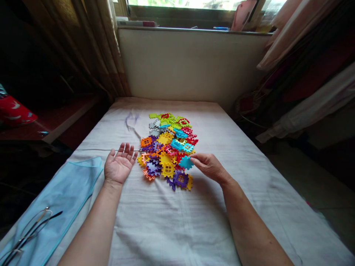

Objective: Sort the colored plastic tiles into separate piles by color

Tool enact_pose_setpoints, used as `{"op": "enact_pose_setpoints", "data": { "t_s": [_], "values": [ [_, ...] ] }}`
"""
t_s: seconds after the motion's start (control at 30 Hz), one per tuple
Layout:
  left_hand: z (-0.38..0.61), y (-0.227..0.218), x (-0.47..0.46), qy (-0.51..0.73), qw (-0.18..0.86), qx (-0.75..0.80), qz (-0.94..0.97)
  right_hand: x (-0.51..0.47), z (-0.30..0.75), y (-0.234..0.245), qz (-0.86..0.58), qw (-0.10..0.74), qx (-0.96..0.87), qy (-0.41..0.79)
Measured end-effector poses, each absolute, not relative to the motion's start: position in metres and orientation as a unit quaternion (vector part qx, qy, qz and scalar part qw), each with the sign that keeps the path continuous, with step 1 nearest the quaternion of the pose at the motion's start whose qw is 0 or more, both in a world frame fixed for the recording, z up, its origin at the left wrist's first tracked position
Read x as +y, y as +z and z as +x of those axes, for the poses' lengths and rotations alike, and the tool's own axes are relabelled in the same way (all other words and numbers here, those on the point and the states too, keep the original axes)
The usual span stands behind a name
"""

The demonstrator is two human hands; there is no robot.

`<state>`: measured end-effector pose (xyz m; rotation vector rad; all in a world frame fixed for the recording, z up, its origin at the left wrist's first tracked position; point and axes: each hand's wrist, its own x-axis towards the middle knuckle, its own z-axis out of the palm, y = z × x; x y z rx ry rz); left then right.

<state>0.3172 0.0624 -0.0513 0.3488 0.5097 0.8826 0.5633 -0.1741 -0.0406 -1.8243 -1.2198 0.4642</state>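
Observation:
A heap of plastic interlocking tiles [166, 138] in many colours lies on the white sheet. My right hand [208, 166] is at the heap's right side, thumb and fingers pinched on the edge of a light blue tile [186, 163] with notched sides. Left of the heap, my left hand [121, 164] rests palm up with its fingers spread and nothing in it. A yellow window tile [168, 170] and a purple window tile [181, 178] lie at the near edge of the heap. Green tiles [172, 120] are at its far end.
A light blue cloth [59, 199] with eyeglasses [34, 225] on it lies at the left edge of the sheet-covered surface [172, 229]. A wall [191, 66] and window sill stand behind. Curtains [83, 48] hang at left, clothes [299, 33] at right.

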Motion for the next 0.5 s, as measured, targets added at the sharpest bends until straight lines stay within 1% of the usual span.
{"op": "enact_pose_setpoints", "data": {
  "t_s": [0.13, 0.23, 0.3, 0.4, 0.5],
  "values": [
    [0.317, -0.052, 0.062, 0.421, 0.858, 0.242, 0.167, -0.177, 0.597, -0.048, -0.749, 0.503, -0.401, 0.16],
    [0.317, -0.052, 0.062, 0.421, 0.858, 0.244, 0.167, -0.183, 0.621, -0.065, -0.788, 0.524, -0.306, 0.107],
    [0.317, -0.052, 0.062, 0.42, 0.857, 0.245, 0.167, -0.187, 0.632, -0.078, -0.821, 0.508, -0.256, 0.048],
    [0.318, -0.051, 0.062, 0.42, 0.856, 0.249, 0.169, -0.191, 0.638, -0.091, -0.862, 0.454, -0.222, -0.035],
    [0.318, -0.051, 0.063, 0.42, 0.856, 0.252, 0.167, -0.189, 0.638, -0.093, -0.888, 0.404, -0.209, -0.073]
  ]
}}
